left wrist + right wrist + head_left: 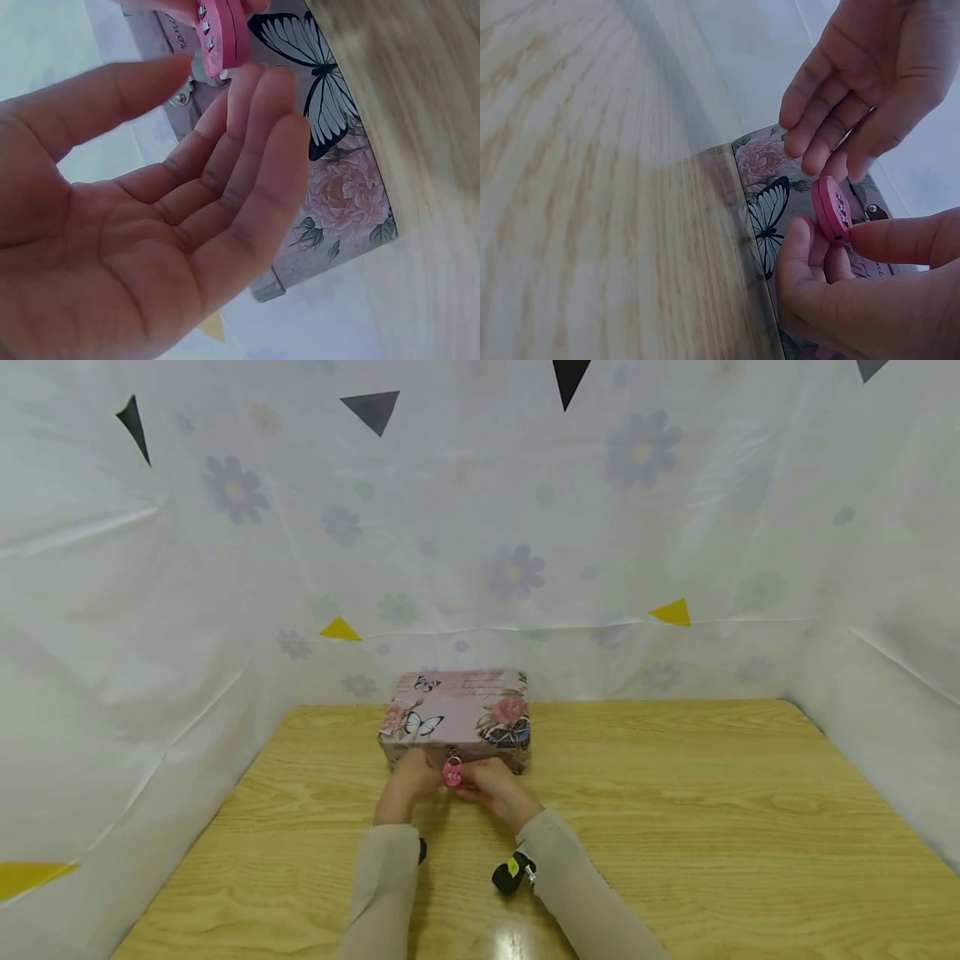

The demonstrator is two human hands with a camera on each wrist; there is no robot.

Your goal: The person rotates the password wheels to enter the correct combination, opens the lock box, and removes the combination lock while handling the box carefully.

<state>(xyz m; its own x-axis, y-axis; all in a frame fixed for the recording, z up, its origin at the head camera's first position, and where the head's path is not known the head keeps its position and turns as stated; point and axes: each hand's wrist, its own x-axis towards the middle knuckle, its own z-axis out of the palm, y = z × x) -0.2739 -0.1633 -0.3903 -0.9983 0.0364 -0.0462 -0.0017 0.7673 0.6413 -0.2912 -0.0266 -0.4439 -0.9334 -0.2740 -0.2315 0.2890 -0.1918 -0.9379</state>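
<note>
A pink combination padlock [452, 772] with number dials hangs at the metal clasp on the front of a floral box [465, 706] with butterflies and roses. My right hand [491, 783] pinches the padlock's edge between thumb and fingers, as the right wrist view shows with the padlock [832, 210] tilted. On the other side, my left hand [415, 777] is close to the padlock, its fingers loosely bent. In the left wrist view this left hand [150, 217] has its palm showing and nothing in it, fingertips right by the padlock [223, 34]. The box lid is down.
The box stands at the back of a wood-grain table [675, 827]. Behind it hangs a white flowered sheet [450, 527], with pale sheeting at both sides. A black wrist strap [510, 874] is on my right wrist.
</note>
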